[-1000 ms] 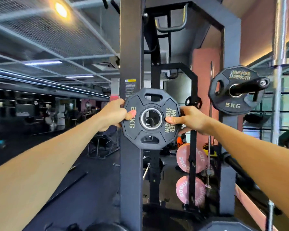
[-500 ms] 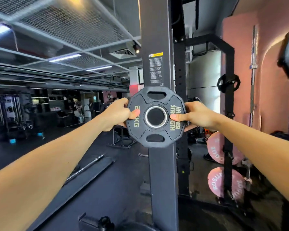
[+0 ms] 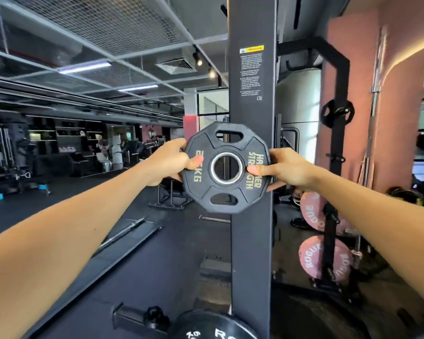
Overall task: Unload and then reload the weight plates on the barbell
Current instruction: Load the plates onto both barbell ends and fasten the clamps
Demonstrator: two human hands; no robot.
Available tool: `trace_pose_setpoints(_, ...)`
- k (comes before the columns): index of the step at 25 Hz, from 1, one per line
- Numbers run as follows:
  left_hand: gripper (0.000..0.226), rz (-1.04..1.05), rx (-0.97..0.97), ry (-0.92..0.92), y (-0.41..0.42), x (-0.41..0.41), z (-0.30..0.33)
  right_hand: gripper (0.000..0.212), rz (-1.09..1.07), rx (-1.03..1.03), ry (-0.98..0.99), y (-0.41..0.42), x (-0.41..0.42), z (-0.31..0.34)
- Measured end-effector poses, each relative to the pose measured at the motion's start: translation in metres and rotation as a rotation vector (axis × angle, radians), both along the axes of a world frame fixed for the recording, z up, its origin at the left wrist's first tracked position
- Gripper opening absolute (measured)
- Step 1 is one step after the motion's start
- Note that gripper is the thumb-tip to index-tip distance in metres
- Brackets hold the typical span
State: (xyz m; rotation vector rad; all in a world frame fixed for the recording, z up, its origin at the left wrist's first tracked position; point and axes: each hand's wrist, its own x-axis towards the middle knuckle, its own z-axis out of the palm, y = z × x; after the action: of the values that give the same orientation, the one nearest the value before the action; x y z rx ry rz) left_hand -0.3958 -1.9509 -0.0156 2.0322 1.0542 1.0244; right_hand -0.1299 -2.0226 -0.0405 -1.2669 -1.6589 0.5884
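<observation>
A small black 2.5 kg weight plate point(image 3: 227, 192) with gold lettering and a steel-ringed centre hole is held upright at arm's length, in front of the black rack upright point(image 3: 251, 241). My left hand point(image 3: 168, 163) grips its left edge, thumb on the face. My right hand point(image 3: 285, 170) grips its right edge, thumb across the lettering. Nothing passes through the plate's hole. A large black plate point(image 3: 213, 326) shows at the bottom edge. No barbell sleeve is in view near the plate.
Pink round plates point(image 3: 311, 214) point(image 3: 313, 260) hang on a second rack post point(image 3: 332, 167) at right, with a small black plate point(image 3: 337, 113) higher up. A bare bar point(image 3: 125, 232) lies on the dark floor at left. A black peg point(image 3: 137, 319) sticks out at the bottom.
The view has swung left: the 5 kg plate on its peg at right has left the frame. The held plate stays between both hands and now sits partly left of the rack upright.
</observation>
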Motion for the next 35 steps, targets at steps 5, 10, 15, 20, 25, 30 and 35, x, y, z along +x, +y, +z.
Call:
trace_pose_setpoints(5,0.032,-0.038,0.014,-0.011,-0.014,-0.031,-0.068,0.027,-0.057,-0.001,-0.01,-0.033,-0.036,-0.063)
trace_pose_setpoints(10,0.033,-0.111,-0.012,-0.03,-0.024,-0.052,-0.175,0.038,-0.12,-0.011,-0.017,-0.056,-0.063,-0.167)
trace_pose_setpoints(15,0.033,-0.152,-0.049,-0.028,-0.025,-0.068,-0.284,0.034,-0.16,-0.029,-0.003,-0.071,-0.087,-0.273)
trace_pose_setpoints(20,0.037,-0.182,-0.049,-0.027,-0.029,-0.093,-0.379,0.017,-0.202,-0.019,-0.017,-0.081,-0.118,-0.369)
trace_pose_setpoints(25,0.046,-0.201,-0.069,-0.061,-0.031,-0.126,-0.463,0.02,-0.246,-0.041,-0.016,-0.088,-0.153,-0.449)
trace_pose_setpoints(30,0.034,-0.219,-0.126,-0.007,-0.037,-0.165,-0.536,0.026,-0.282,-0.137,-0.004,-0.102,-0.197,-0.52)
trace_pose_setpoints(35,0.042,-0.259,-0.147,0.017,-0.055,-0.191,-0.581,0.024,-0.297,-0.15,0.034,-0.134,-0.228,-0.566)
